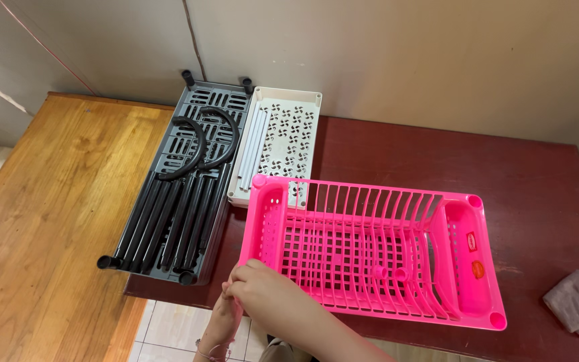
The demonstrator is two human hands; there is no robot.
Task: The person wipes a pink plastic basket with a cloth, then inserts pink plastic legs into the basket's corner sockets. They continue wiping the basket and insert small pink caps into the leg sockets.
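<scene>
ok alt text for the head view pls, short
Two hands meet at the near left corner of a pink dish rack on a dark red table. Behind it lie a grey rack holding black tubes and a white tray; a grey cloth lies right.

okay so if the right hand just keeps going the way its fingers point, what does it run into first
Most likely the near left corner of the pink dish rack. The right hand already lies at that rim, fingers pointing up-left beside the left hand. Beyond it lies the black rack, though depth is unclear.

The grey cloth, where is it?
In the head view, the grey cloth lies crumpled at the far right of the dark red table, just right of the pink dish rack.
</scene>
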